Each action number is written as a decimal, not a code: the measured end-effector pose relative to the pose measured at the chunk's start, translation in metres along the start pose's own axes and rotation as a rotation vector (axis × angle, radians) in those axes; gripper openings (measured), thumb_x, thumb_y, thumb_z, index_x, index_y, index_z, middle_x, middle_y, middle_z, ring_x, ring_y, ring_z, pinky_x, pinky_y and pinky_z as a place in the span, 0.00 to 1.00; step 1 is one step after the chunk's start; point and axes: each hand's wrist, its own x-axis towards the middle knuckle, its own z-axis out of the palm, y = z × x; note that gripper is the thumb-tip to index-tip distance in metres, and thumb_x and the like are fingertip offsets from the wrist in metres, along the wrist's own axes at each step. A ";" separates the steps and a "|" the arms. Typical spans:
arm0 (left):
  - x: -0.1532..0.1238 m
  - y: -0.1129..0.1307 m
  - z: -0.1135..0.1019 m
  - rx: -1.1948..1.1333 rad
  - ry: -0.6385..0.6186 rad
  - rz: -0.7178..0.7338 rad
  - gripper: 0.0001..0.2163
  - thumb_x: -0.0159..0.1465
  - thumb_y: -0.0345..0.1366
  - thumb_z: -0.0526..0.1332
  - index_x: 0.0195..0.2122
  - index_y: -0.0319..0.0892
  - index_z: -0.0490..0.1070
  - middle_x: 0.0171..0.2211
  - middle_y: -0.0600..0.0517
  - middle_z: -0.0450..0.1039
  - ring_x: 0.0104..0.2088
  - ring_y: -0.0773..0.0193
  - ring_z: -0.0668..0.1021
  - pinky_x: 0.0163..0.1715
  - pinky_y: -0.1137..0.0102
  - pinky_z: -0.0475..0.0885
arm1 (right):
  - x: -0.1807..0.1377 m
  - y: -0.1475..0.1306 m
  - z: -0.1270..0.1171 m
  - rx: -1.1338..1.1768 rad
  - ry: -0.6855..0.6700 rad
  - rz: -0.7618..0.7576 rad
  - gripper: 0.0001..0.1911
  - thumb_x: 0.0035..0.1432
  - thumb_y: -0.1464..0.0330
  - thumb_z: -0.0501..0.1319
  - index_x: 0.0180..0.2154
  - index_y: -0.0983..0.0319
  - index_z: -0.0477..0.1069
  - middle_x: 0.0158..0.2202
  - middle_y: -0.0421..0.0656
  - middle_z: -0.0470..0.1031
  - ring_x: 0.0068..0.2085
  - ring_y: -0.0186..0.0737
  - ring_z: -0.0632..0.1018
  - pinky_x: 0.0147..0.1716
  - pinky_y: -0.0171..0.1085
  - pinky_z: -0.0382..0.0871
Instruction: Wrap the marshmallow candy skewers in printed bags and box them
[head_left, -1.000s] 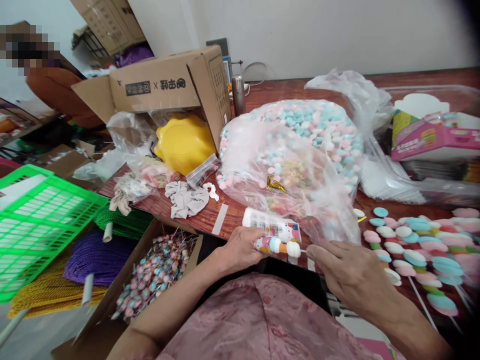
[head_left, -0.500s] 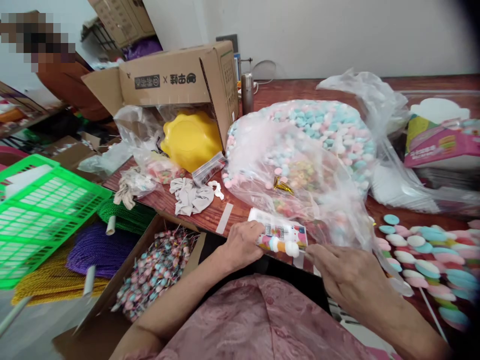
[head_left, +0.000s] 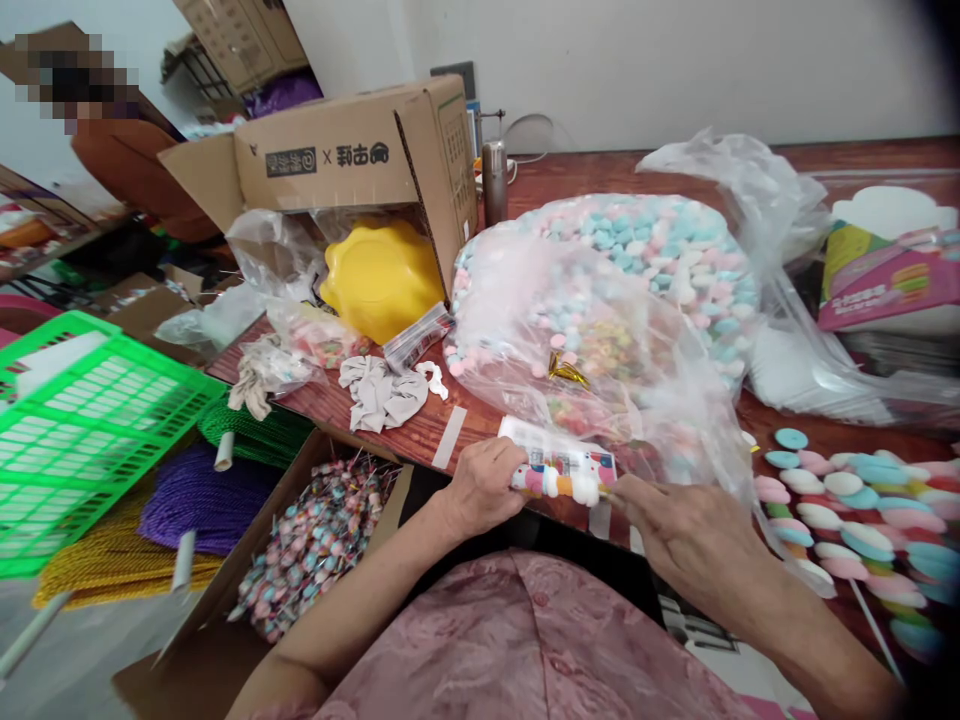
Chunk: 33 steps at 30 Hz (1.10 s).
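My left hand (head_left: 484,488) is closed around the end of a printed clear wrapper sleeve (head_left: 561,461) at the table's near edge. A skewer of pastel marshmallow pieces (head_left: 564,485) sticks partly into that sleeve. My right hand (head_left: 686,535) pinches the skewer's stick end, just right of the white piece. Both hands sit close together above my pink patterned lap. Right behind them lies a big clear bag of pink, blue and white marshmallows (head_left: 615,290).
Finished bare skewers (head_left: 855,505) lie in rows at the right. A carton of wrapped skewers (head_left: 315,545) stands on the floor at the left, beside a green crate (head_left: 82,430) and rope spools. A cardboard box (head_left: 352,165), yellow bowl (head_left: 382,280) and pink package (head_left: 892,285) crowd the table.
The marshmallow skewer has slid further left into the sleeve, with my right hand following it. The view has shifted slightly.
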 end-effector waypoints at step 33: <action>0.023 0.036 -0.022 -1.203 -0.863 -0.532 0.27 0.40 0.41 0.78 0.39 0.39 0.71 0.26 0.59 0.67 0.33 0.64 0.72 0.37 0.69 0.69 | 0.038 0.030 -0.035 -0.061 0.096 -0.375 0.13 0.63 0.76 0.52 0.27 0.61 0.67 0.25 0.41 0.70 0.28 0.39 0.64 0.33 0.41 0.51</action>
